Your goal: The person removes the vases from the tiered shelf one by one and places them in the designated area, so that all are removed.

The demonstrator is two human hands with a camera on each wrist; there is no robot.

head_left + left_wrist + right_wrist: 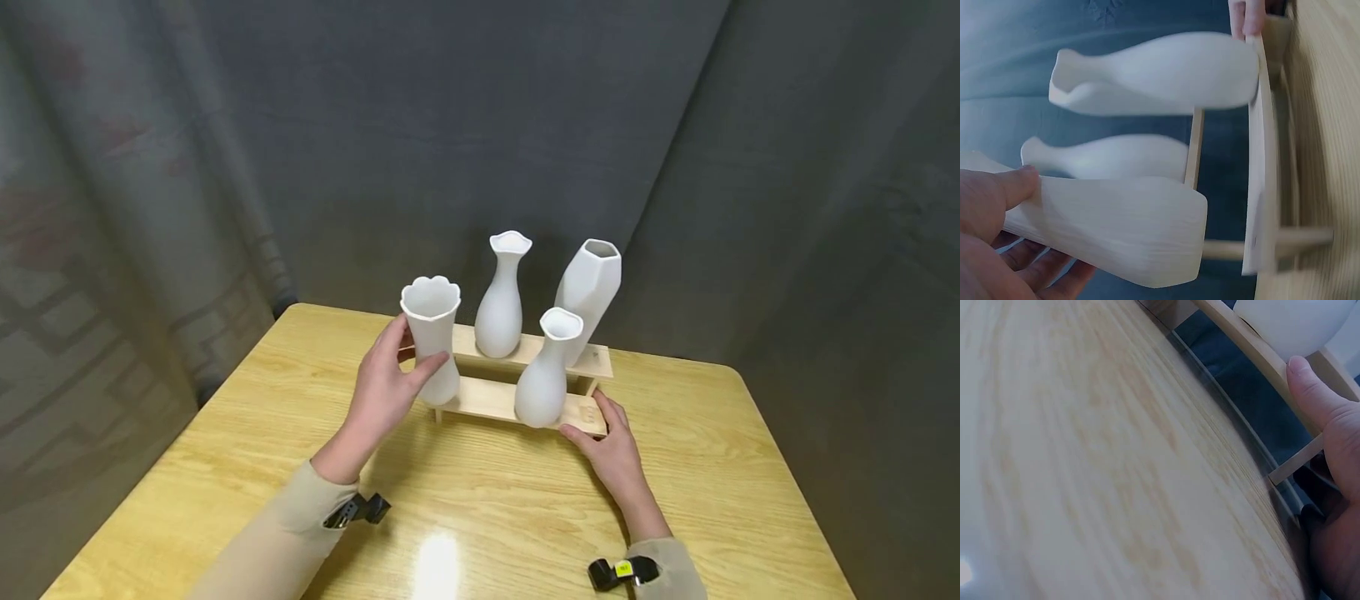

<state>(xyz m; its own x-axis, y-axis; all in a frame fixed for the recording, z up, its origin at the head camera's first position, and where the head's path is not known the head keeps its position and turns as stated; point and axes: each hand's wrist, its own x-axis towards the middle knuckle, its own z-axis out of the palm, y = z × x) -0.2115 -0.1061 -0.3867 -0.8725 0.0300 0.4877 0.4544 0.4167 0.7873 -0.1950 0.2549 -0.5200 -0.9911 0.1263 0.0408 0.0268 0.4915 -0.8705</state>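
My left hand (385, 379) grips a white vase with a scalloped rim (433, 333), thumb across its front and fingers behind. In the left wrist view, a gap shows between the base of this vase (1147, 231) and the lower board. With my right hand (617, 450) I hold the right end of a two-tier wooden stand (483, 398), the thumb (1310, 387) along its front edge. A slender-necked white vase (542, 387) stands on the lower tier near that hand. On the upper tier are a wavy-rimmed vase (500, 312) and a faceted, leaning vase (588, 283).
The stand rests on a wood-grain table (480, 492) with rounded far corners. Close behind the table hangs a grey curtain (450, 150), and a patterned curtain (112, 250) hangs at the left.
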